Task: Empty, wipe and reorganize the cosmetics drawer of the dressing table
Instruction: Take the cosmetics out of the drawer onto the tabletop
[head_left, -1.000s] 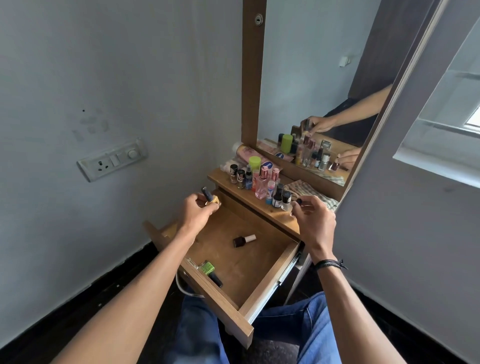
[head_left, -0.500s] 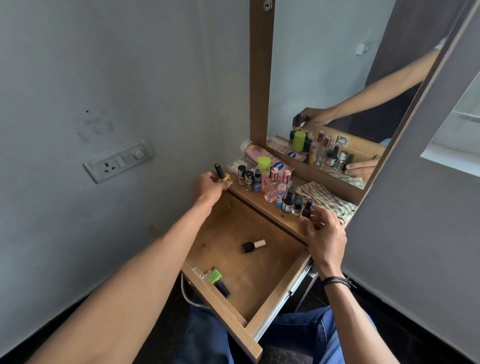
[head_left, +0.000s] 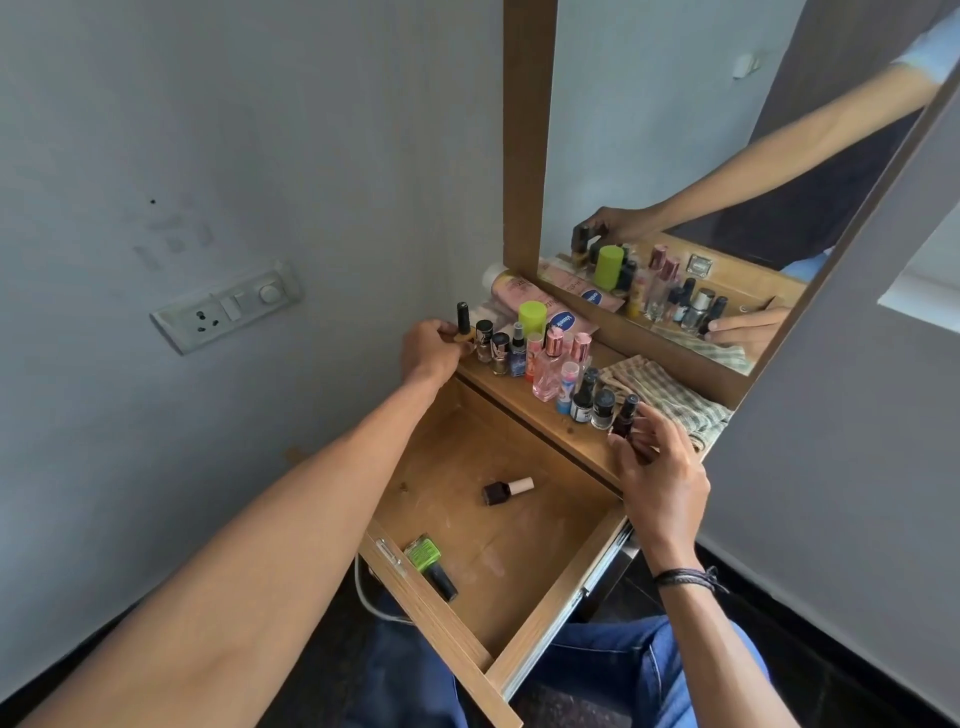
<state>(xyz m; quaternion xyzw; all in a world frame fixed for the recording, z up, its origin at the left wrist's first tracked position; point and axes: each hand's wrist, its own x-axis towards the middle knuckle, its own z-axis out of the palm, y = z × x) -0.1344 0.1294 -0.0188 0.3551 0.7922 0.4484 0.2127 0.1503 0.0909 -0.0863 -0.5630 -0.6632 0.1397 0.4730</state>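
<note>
The wooden drawer (head_left: 550, 597) is pulled out under the dressing table shelf (head_left: 524, 397). Inside lie a dark nail polish bottle with a beige cap (head_left: 506, 490) and a green nail polish bottle with a black cap (head_left: 428, 564). My left hand (head_left: 431, 351) holds a black-capped yellow bottle (head_left: 462, 325) upright at the shelf's left end. My right hand (head_left: 657, 467) pinches a dark nail polish bottle (head_left: 623, 415) standing at the right end of a row of several cosmetics bottles (head_left: 545, 358).
A checked cloth (head_left: 670, 400) lies folded on the shelf's right part. A pink lotion tube (head_left: 524, 299) lies behind the bottles, under the mirror (head_left: 701, 156). A switch plate (head_left: 228, 306) is on the left wall. My knees in jeans (head_left: 639, 670) are under the drawer.
Both hands went from above the drawer up to the shelf. The left one set its bottle at the shelf's left end, the right one its dark bottle at the row's right end.
</note>
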